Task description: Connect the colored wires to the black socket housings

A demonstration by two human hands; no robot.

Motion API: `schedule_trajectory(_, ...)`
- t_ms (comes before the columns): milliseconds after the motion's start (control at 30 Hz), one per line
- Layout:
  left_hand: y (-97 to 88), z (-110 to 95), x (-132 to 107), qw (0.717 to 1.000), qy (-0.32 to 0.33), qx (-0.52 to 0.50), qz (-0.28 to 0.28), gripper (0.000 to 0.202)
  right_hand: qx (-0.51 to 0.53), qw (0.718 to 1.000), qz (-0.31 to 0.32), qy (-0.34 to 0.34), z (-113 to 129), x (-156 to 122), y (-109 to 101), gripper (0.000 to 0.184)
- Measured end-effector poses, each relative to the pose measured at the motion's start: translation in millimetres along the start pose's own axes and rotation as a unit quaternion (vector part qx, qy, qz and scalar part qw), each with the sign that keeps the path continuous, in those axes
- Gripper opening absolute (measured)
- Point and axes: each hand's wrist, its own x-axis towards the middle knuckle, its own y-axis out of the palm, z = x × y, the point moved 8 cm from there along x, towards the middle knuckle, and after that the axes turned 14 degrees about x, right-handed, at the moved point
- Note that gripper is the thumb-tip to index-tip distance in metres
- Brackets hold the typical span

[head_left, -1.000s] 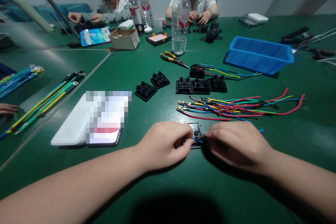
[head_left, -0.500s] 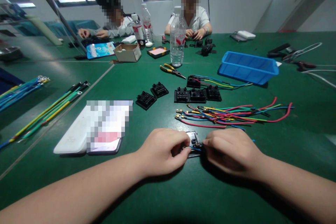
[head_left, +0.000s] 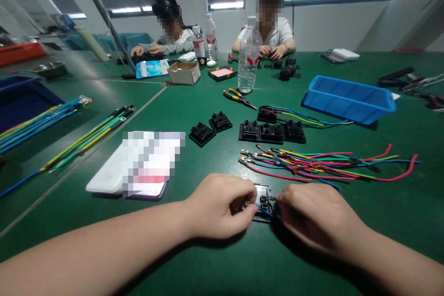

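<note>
A small black connector block (head_left: 262,196) lies on the green table between my two hands. My left hand (head_left: 222,206) is closed in a pinch on the metal tip of a blue wire (head_left: 261,208) at the block's near edge. My right hand (head_left: 317,217) is closed too, gripping the block's right side where the blue wire runs under its fingers. Just beyond lies a bundle of coloured wires (head_left: 322,162) with brass terminals. Several more black connector blocks (head_left: 272,132) sit in a row behind it, and two others (head_left: 210,128) stand to the left.
A phone on a white pad (head_left: 138,166) lies left of my hands. Green-yellow cables (head_left: 86,141) run along the left. Pliers (head_left: 239,98), a water bottle (head_left: 249,60) and a blue bin (head_left: 348,99) stand farther back. Two people work at the far edge.
The view has tilted up and shifted left, so everything sits lower and more to the right. My hands stay on the block, with my left pinch now on the blue wire's tip.
</note>
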Motion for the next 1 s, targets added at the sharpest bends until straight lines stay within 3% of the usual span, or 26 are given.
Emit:
schedule_trajectory(133, 2.4, 2.8, 0.7, 1.0, -0.008, 0.002, 0.027, 0.018, -0.01, 1.0, 0.011, -0.015, 2.9, 0.0, 1.5, 0.019)
schedule_trajectory(333, 4.7, 7.4, -1.6, 0.998, -0.035, -0.012, 0.047, 0.015, -0.001, 1.0, 0.011, -0.005, 3.9, 2.2, -1.4, 0.019)
schedule_trajectory(500, 3.2, 8.8, -1.8, 0.998, -0.05, -0.014, 0.034, 0.011, 0.012, 1.0, -0.002, -0.023, 8.0, 3.0, -5.4, 0.018)
schedule_trajectory(1000, -6.7, -3.3, -3.8, 0.999, 0.007, 0.03, -0.028, 0.007, -0.007, 0.999, -0.007, -0.034, 10.4, 0.9, -4.6, 0.021)
